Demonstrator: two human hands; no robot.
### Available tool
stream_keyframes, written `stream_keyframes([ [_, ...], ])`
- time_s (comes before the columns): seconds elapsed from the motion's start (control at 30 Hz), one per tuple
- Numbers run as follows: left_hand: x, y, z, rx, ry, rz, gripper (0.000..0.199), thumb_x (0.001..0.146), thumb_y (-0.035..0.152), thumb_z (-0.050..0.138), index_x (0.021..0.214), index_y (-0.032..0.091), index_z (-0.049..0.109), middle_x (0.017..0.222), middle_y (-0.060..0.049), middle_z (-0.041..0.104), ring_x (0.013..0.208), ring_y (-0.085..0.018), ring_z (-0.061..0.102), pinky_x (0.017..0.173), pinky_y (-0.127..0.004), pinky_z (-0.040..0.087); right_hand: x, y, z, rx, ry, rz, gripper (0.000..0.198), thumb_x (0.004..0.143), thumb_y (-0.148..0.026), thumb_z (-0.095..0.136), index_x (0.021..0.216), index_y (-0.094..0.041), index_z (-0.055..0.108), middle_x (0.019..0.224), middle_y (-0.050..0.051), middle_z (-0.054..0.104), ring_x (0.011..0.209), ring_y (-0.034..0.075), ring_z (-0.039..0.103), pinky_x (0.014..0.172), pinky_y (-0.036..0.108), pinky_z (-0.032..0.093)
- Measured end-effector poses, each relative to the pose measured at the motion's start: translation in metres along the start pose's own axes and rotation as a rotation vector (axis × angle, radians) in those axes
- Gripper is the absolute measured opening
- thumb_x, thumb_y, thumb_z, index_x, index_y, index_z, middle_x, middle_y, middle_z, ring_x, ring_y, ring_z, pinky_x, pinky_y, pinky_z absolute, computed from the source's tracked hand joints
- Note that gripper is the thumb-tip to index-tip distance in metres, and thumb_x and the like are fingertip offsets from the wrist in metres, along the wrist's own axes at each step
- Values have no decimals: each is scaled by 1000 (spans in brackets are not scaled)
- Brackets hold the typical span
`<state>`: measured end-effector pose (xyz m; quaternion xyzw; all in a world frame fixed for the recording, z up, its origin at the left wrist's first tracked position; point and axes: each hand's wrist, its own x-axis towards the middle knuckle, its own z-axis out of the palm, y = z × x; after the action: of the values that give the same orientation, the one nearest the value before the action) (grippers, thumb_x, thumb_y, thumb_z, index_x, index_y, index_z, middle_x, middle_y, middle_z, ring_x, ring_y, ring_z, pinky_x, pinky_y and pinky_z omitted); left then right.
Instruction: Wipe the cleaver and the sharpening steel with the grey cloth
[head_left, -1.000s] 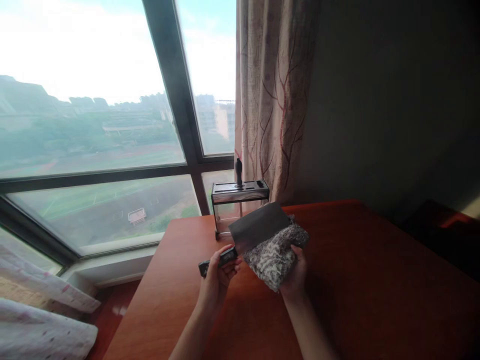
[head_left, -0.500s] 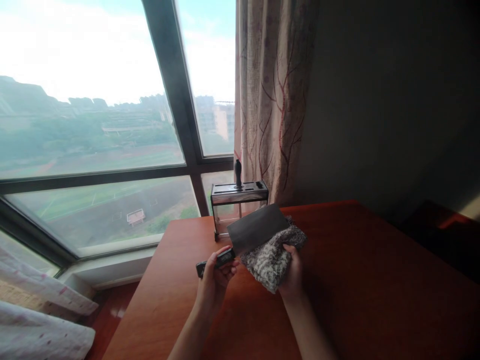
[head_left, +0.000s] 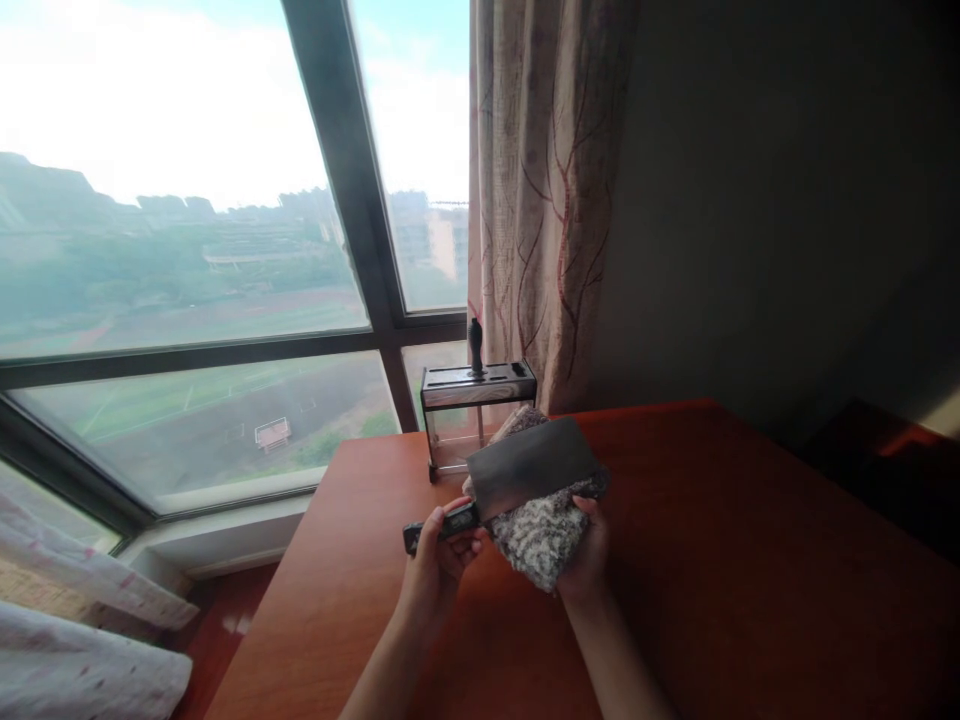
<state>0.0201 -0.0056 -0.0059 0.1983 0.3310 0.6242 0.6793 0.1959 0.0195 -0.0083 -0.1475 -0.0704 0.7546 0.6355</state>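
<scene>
The grey cloth (head_left: 544, 545) now pokes out past the cleaver (head_left: 534, 462) at twelve o'clock, and the cleaver has shifted slightly toward three. The left hand (head_left: 441, 560) is wrapped round its handle (head_left: 463, 517), probably for control; the right hand (head_left: 589, 552) clamps the cloth, seemingly padding its palm. Cloth hides most right fingers; the knife rack (head_left: 480, 384), at eleven o'clock, is partly blocked.

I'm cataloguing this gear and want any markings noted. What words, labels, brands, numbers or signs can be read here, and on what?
No text can be read anywhere.
Cleaver handle: pale spots, too small and blurred to tell lettering from glare.
Cleaver blade: no lettering can be made out.
Cloth: none visible.
Knife stand: no readable label.
</scene>
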Motion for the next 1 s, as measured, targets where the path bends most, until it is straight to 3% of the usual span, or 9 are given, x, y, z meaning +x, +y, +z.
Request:
stream_keyframes([
  [0.23,0,0,-1,-17,19,-6,33,79,38,64,99,12,68,67,-8,72,62,-16,66,61,-25,51,0,-22,-6,45,36,-110,30,70,-36,56,96,-30,68,95,2,74,91,26,68,85,49,51],
  [0.5,0,1,-3,-19,16,37,33,80,40,63,99,13,68,67,-8,72,61,-17,67,59,-25,51,-7,14,9,-116,-59,113,34,70,-40,52,94,-21,67,92,9,73,96,30,66,81,52,52],
  [0.63,0,2,-4,19,-7,33,35,80,40,63,101,12,67,67,-9,72,61,-18,67,61,-27,51,-8,15,11,-93,-67,165,35,72,-40,49,94,-20,68,91,9,73,96,30,66,81,50,53],
  [0.8,1,2,-5,35,20,18,35,79,40,64,98,11,68,67,-9,72,61,-18,67,61,-26,51,-1,-10,1,-39,32,-47,34,67,-35,55,97,-25,68,97,4,73,94,27,66,80,46,54],
  [1.0,3,6,-9,66,44,6,34,80,41,62,97,12,68,67,-11,73,60,-17,66,59,-25,50,0,-38,-7,-73,148,-221,29,65,-35,57,90,-26,67,85,2,72,82,24,68,77,46,54],
])
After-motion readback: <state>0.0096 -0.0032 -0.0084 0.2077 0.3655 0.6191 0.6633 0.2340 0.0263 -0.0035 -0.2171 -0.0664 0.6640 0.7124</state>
